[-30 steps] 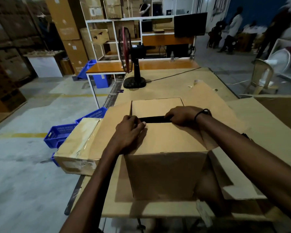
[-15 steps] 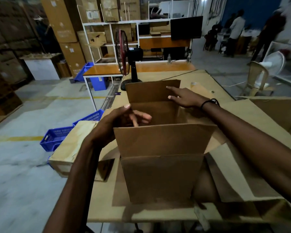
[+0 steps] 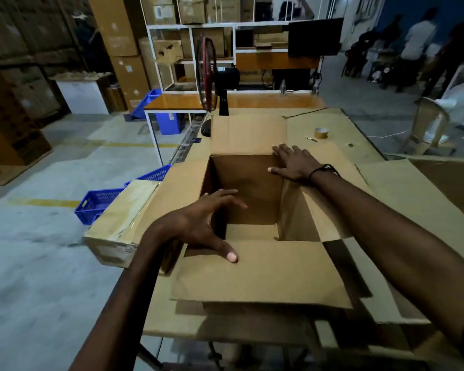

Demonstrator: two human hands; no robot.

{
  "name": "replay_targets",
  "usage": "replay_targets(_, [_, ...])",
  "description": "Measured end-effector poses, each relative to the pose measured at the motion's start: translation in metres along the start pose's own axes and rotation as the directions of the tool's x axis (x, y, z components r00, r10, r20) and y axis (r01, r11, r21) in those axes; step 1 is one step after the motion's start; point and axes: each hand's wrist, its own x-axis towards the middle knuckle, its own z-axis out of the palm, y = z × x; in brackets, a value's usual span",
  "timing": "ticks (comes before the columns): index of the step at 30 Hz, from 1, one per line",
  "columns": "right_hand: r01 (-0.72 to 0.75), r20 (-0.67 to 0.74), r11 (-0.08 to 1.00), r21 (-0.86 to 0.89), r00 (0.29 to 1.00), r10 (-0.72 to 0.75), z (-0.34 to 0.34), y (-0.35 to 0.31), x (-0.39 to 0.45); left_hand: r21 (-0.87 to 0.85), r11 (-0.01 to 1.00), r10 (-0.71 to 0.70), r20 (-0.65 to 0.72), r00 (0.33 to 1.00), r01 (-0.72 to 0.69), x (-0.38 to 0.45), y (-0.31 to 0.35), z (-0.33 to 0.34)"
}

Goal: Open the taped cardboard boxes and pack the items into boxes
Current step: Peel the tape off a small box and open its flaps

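Note:
A brown cardboard box (image 3: 260,274) stands open in front of me on the table, all its flaps folded outward and its inside bare. My left hand (image 3: 201,226) hovers with spread fingers over the box's left edge, the thumb touching the near flap. My right hand (image 3: 295,163) lies flat, fingers apart, on the far right corner where the far flap meets the right flap. A taped flat cardboard box (image 3: 118,223) lies at the table's left edge, partly under the open box's left flap.
A roll of brown tape (image 3: 321,133) sits on the table at the far right. A standing fan (image 3: 208,76) is at the table's far end. Blue crates (image 3: 97,204) stand on the floor to the left. A plastic chair (image 3: 429,127) and people are at the right.
The box top was closed under both hands; the flaps were lifted and are now spread flat outward. My head has moved closer over the box.

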Motion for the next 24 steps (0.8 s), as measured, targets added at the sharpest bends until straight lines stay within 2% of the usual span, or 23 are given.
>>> replay_targets(3, [-0.013,0.025,0.999,-0.039,1.000,0.014,0.007,0.001,-0.002,0.077,0.995,-0.062,-0.104,0.993,0.070,-0.001,-0.008,0.007])
replay_targets(6, [-0.019,0.017,1.000,-0.024,1.000,0.020,0.008,0.001,-0.004,0.062,0.982,-0.163,-0.175,0.971,0.176,-0.004,-0.014,0.015])
replay_targets(11, [-0.033,-0.004,0.999,0.016,0.999,0.033,0.012,-0.002,-0.024,-0.014,0.943,-0.332,-0.148,0.932,0.334,-0.006,-0.018,0.027])
replay_targets(16, [-0.109,0.001,0.987,0.117,0.994,0.110,0.021,-0.006,-0.063,-0.077,0.888,-0.460,-0.147,0.876,0.454,-0.008,-0.022,0.033])
replay_targets(20, [-0.192,0.027,0.953,0.234,0.981,0.191,0.029,-0.018,-0.101,-0.118,0.871,-0.491,-0.154,0.858,0.477,-0.007,-0.018,0.032])
replay_targets(24, [-0.136,-0.028,0.981,0.136,0.990,0.141,0.031,-0.030,-0.121,-0.075,0.877,-0.480,-0.152,0.864,0.474,-0.004,-0.009,0.028])
